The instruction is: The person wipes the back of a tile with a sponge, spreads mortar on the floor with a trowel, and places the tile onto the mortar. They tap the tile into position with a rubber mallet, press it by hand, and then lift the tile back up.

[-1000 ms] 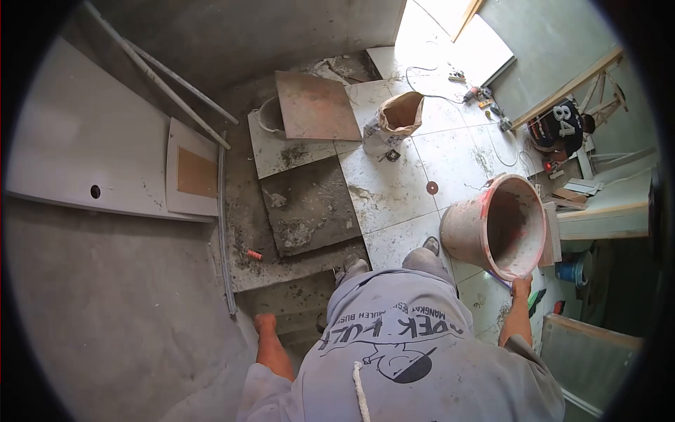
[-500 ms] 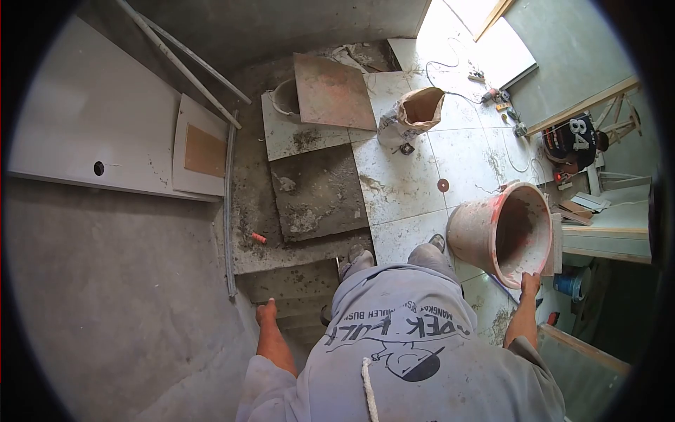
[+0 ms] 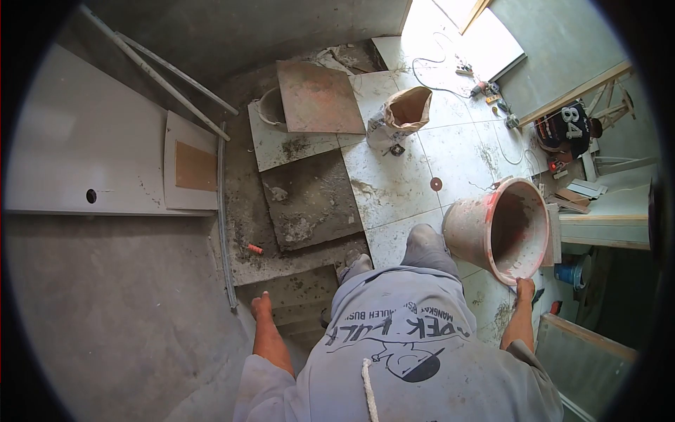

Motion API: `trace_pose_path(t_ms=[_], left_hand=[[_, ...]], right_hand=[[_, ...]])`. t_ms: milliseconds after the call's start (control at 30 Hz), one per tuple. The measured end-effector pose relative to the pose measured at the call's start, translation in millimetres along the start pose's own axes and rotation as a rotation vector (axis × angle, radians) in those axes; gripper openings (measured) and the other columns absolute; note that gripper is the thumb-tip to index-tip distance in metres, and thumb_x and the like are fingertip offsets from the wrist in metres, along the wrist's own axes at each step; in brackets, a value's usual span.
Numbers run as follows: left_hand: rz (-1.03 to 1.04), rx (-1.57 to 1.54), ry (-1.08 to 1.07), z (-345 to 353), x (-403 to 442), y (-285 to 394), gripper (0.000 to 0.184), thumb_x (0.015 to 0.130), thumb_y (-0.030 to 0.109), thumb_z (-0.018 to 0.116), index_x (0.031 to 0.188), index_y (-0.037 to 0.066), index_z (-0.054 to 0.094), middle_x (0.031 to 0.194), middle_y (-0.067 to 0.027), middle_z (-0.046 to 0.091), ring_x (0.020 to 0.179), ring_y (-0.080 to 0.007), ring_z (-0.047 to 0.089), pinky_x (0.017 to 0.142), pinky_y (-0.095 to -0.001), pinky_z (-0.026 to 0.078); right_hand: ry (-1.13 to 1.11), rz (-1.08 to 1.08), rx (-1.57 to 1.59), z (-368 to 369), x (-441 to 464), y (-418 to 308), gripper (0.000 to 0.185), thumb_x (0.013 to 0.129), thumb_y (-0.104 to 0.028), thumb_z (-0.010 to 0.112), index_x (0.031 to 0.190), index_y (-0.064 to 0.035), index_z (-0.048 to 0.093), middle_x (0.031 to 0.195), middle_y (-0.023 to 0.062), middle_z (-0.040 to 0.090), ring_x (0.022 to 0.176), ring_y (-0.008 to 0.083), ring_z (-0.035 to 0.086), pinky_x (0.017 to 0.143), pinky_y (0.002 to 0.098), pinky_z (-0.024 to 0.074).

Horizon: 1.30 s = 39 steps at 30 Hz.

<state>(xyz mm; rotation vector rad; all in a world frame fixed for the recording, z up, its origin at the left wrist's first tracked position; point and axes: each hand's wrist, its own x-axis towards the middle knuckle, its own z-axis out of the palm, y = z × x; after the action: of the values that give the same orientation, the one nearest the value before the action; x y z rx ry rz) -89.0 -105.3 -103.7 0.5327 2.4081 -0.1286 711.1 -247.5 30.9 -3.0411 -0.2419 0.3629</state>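
One round red-rimmed plastic bucket (image 3: 485, 228) tilts, held by the right hand (image 3: 524, 287); finger spread cannot be told on the left hand (image 3: 261, 304).

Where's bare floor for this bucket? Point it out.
Mostly bare tile lies between the paper bag, brown disc and power tool; a smeared patch between disc, bucket and untiled square. Crowded: around the co-worker, with board offcuts.

There are two bare hands (image 3: 261, 305), one red-rimmed bucket (image 3: 485, 228), one open paper sack (image 3: 384, 135), one brown disc (image 3: 433, 186), two long white poles (image 3: 155, 72), one reddish square board (image 3: 320, 97), one orange stub (image 3: 255, 249) and one other person (image 3: 562, 132).
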Motion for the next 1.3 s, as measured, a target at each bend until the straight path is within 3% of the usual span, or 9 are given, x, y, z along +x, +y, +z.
trace_pose_path(t_ms=[233, 367, 500, 533, 600, 667, 967, 1033, 1300], left_hand=[[0.139, 0.23, -0.137, 27.8, 17.3, 46.9, 0.05, 0.079, 0.043, 0.06, 0.101, -0.002, 0.064, 0.101, -0.0202, 0.064, 0.099, -0.0364, 0.059, 0.088, -0.0423, 0.045], [-0.029, -0.247, -0.156, 33.3, -23.8, 74.3, 0.043, 0.081, 0.039, 0.061, 0.088, -0.003, 0.065, 0.076, -0.014, 0.065, 0.065, -0.0266, 0.061, 0.063, -0.0367, 0.05], [-0.108, -0.351, -0.081, 36.2, -66.4, 99.5, 0.037, 0.082, 0.035, 0.063, 0.081, -0.002, 0.064, 0.067, -0.01, 0.062, 0.051, -0.0195, 0.057, 0.05, -0.032, 0.048], [-0.123, -0.349, -0.066, 37.5, -80.0, 112.6, 0.037, 0.082, 0.035, 0.063, 0.081, -0.002, 0.064, 0.067, -0.01, 0.062, 0.051, -0.0195, 0.057, 0.05, -0.032, 0.048], [-0.131, -0.363, -0.077, 44.7, -108.6, 125.9, 0.038, 0.082, 0.035, 0.063, 0.082, -0.003, 0.064, 0.065, -0.0103, 0.062, 0.051, -0.0199, 0.057, 0.051, -0.0332, 0.048], [-0.168, -0.384, -0.067, 58.0, -138.6, 153.2, 0.038, 0.082, 0.035, 0.063, 0.081, -0.003, 0.064, 0.065, -0.0099, 0.062, 0.051, -0.0192, 0.056, 0.051, -0.0332, 0.048], [0.02, -0.546, -0.268, 119.6, -238.7, 351.7, 0.037, 0.082, 0.037, 0.063, 0.088, 0.001, 0.065, 0.068, -0.0046, 0.061, 0.058, -0.0137, 0.056, 0.057, -0.0293, 0.047], [0.036, -0.537, -0.271, 117.9, -241.0, 365.4, 0.038, 0.082, 0.038, 0.062, 0.091, 0.001, 0.065, 0.069, -0.0042, 0.061, 0.058, -0.0132, 0.056, 0.057, -0.0293, 0.047], [-0.012, -0.525, -0.337, 115.1, -217.3, 368.0, 0.044, 0.086, 0.032, 0.059, 0.109, -0.005, 0.056, 0.083, -0.0135, 0.063, 0.066, -0.0204, 0.061, 0.058, -0.0312, 0.054]], right_hand=[[-0.131, 0.062, -0.05, -13.0, 42.5, 16.1, 0.041, 0.071, -0.03, 0.062, 0.099, 0.0013, 0.064, 0.104, 0.0237, 0.062, 0.099, 0.0361, 0.059, 0.086, 0.0385, 0.0452], [-0.175, 0.067, -0.283, 10.1, 113.0, 7.6, 0.04, 0.076, -0.033, 0.056, 0.092, 0.0017, 0.066, 0.102, 0.0245, 0.061, 0.1, 0.0367, 0.058, 0.088, 0.0404, 0.0443], [-0.327, -0.379, -0.649, 17.3, 177.1, -68.6, 0.043, 0.08, -0.035, 0.049, 0.094, 0.0017, 0.065, 0.104, 0.0251, 0.06, 0.102, 0.0372, 0.057, 0.092, 0.0423, 0.0425], [-0.339, -0.196, -0.52, 60.3, 248.5, -50.7, 0.045, 0.082, -0.038, 0.047, 0.094, 0.0005, 0.066, 0.101, 0.0255, 0.06, 0.099, 0.0387, 0.058, 0.091, 0.0433, 0.0433], [-0.321, -0.509, -0.55, 47.9, 265.3, -118.1, 0.04, 0.082, -0.035, 0.051, 0.095, 0.0, 0.066, 0.098, 0.0235, 0.063, 0.094, 0.0368, 0.06, 0.087, 0.0406, 0.0454], [-0.167, -0.328, 0.017, 43.0, 286.8, -167.9, 0.028, 0.082, -0.031, 0.056, 0.092, -0.0057, 0.064, 0.074, 0.0096, 0.06, 0.055, 0.0215, 0.055, 0.044, 0.0349, 0.0435], [-0.361, -0.393, 0.294, -108.4, 378.1, -376.3, 0.029, 0.082, -0.022, 0.061, 0.103, -0.0026, 0.061, 0.082, 0.0033, 0.062, 0.064, 0.0128, 0.056, 0.05, 0.0259, 0.0435], [-0.372, -0.416, 0.379, -93.7, 416.4, -378.3, 0.027, 0.083, -0.022, 0.059, 0.104, -0.0042, 0.06, 0.078, 0.0006, 0.059, 0.056, 0.0087, 0.051, 0.041, 0.022, 0.0363], [-0.577, -0.308, 0.129, -43.5, 379.9, -325.7, 0.027, 0.081, -0.023, 0.058, 0.1, -0.0055, 0.06, 0.079, 0.0062, 0.061, 0.056, 0.0144, 0.056, 0.043, 0.0277, 0.0439]])
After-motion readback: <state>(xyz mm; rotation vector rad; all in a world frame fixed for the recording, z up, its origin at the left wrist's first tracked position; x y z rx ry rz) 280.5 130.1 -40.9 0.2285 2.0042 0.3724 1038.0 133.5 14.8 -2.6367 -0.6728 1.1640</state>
